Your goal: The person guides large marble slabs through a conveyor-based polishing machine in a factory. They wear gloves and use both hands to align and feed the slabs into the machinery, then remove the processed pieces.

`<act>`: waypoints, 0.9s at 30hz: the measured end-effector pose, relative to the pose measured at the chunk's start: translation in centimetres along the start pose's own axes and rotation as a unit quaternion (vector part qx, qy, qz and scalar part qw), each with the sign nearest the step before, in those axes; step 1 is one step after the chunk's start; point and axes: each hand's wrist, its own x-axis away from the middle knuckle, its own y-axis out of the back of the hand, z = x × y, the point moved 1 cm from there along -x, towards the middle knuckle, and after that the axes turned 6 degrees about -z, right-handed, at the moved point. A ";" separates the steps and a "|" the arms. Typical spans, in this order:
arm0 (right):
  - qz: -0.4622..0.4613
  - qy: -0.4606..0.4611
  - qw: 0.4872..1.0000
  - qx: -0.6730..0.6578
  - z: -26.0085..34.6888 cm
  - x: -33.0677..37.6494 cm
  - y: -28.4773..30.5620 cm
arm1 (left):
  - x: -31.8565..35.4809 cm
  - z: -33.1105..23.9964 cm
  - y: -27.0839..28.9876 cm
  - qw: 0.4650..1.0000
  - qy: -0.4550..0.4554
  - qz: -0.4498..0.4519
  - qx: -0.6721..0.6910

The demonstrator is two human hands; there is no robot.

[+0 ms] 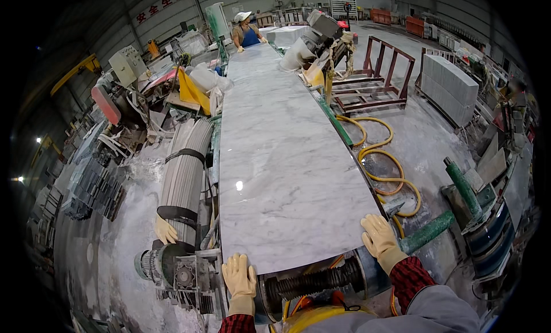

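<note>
A long polished white marble slab [281, 161] with grey veins stretches away from me on a roller conveyor. My left hand [240, 278], in a cream rubber glove, touches the near left corner with its fingers stretched out. At the near right corner my right hand [379, 238], gloved alike, lies against the edge, fingers extended and thumb hidden. Under the near end shows a dark ribbed roller [315, 284]. Beyond the far end stands a person [248, 34] in a light hat and blue apron, their hands near the slab.
Left of the slab are a motor [172, 270], a spare cream glove [166, 229] and a strapped bundle of strips [183, 166]. Machinery flanks the far part. On the right lie a yellow hose [396, 178], a green bar [427, 232] and a red-brown metal rack [373, 80].
</note>
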 end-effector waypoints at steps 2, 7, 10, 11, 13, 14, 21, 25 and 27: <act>-0.004 0.007 1.000 0.005 0.2 -0.1 0.2 | 0.1 0.1 0.0 1.000 -0.001 -0.002 -0.004; 0.006 -0.002 1.000 -0.012 0.4 -0.3 0.5 | -0.2 -0.4 0.7 1.000 0.000 0.009 -0.001; 0.012 -0.001 1.000 -0.013 0.5 -0.3 0.6 | 0.0 -0.5 0.9 1.000 -0.001 0.011 0.001; 0.001 0.006 1.000 -0.010 0.5 -0.3 0.5 | -0.1 -0.4 0.8 1.000 -0.002 0.007 -0.002; -0.004 0.005 1.000 -0.002 0.2 0.3 0.4 | 0.1 -0.3 0.4 1.000 -0.010 -0.006 -0.012; 0.002 -0.001 1.000 0.003 -0.1 0.8 0.2 | 0.3 -0.4 0.4 1.000 -0.007 0.003 -0.008; 0.004 -0.007 1.000 -0.001 0.1 0.8 0.1 | 0.4 -0.4 1.0 1.000 -0.006 0.012 -0.012; -0.003 -0.007 1.000 -0.011 0.5 0.8 0.5 | 0.6 -0.4 1.3 1.000 -0.006 0.015 0.006; -0.007 0.002 1.000 -0.011 -0.1 1.2 0.1 | 0.5 -0.5 1.5 1.000 -0.010 0.009 0.008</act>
